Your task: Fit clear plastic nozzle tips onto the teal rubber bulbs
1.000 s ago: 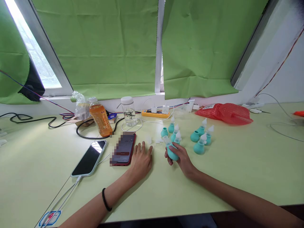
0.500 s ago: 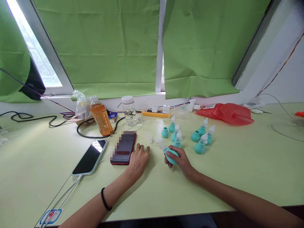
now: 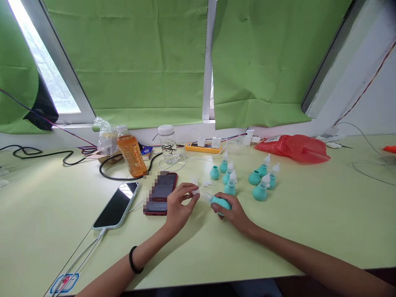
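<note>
My right hand [image 3: 233, 212] is wrapped around a teal nasal aspirator bulb [image 3: 221, 203], tilted with its clear neck [image 3: 208, 195] pointing left. Between the thumb and fingers of my left hand [image 3: 182, 204] is a small translucent tip [image 3: 196, 192], close to that neck but apart from it. Loose translucent tips [image 3: 208, 182] lie just beyond my hands. Past my right hand stand several teal aspirators, some with clear pointed tips, like this one [image 3: 260, 192]. Two bulbs, one at the left [image 3: 214, 173] and another at the right [image 3: 254, 177], have no tip on.
Left of my hands lie a red-cased phone [image 3: 161, 194] and a white-edged phone [image 3: 116, 206] with cables. Farther back are an orange drink bottle [image 3: 131, 152], a clear jar [image 3: 168, 146], an orange power strip [image 3: 202, 148] and a red plastic bag [image 3: 293, 147].
My left hand has lifted off the table beside the phone and now pinches a small tip near the bulb's neck. My right hand has tipped the bulb flatter and shifted slightly left.
</note>
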A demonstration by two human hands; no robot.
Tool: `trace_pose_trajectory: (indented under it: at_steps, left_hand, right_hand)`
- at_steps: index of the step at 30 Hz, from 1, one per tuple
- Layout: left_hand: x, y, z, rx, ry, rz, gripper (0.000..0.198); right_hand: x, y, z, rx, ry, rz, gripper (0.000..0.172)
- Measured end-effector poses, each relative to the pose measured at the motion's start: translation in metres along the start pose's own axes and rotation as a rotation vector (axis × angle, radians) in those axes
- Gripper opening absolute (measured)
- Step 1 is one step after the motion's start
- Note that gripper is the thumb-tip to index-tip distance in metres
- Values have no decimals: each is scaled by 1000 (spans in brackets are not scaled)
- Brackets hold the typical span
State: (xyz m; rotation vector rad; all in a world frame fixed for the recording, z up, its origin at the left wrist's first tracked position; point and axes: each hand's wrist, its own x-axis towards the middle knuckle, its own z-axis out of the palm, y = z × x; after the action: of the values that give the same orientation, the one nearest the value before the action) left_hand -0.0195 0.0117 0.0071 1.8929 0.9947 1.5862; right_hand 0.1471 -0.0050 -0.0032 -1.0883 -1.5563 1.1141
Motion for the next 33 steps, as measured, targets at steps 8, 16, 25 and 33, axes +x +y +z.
trace_pose_trajectory:
  at_steps: [8,16,25,33]
  left_hand:
    - [7,2,-1,-381,11,-558,26]
    - [7,-5,0,-666,-77,-720,23]
    - [8,-2,-2,-633,-127,-650,17]
    - [10,-4,-5,-554,-231,-604,22]
  right_hand:
    - [4,6,1,-21,27,79,21]
    - [2,2,-1,-103,22,8,14]
    - [-3,0,0,-335,21,-221,18]
    - [-2,1,-2,-223,-50,-125,26]
